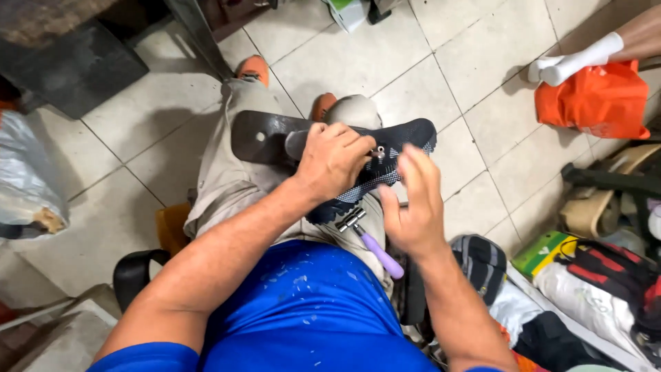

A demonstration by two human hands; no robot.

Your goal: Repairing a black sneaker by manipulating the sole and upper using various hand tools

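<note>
From the head camera, looking down over a blue shirt and beige trousers, a dark knit shoe [385, 162] lies sole-side partly up across the person's lap, resting on a dark metal last-like plate [258, 136] that sticks out to the left over the knee. The left hand [334, 158] is curled closed over the middle of the shoe, fingers pressing it down and pinching a small metal piece [378, 153] near the fingertips. The right hand [413, 207] hovers just beside the shoe's near edge, fingers loosely spread and holding nothing. A small hammer with a lilac handle [372, 244] rests on the lap just below the shoe, between both wrists. The shoe looks light and soft in its mesh upper, stiffer along the sole, so it likely flexes unless held by the sole edge or pinned against the plate, as the left hand does. An orange bag [595, 100] sits well apart on the tiled floor [441, 62].
</note>
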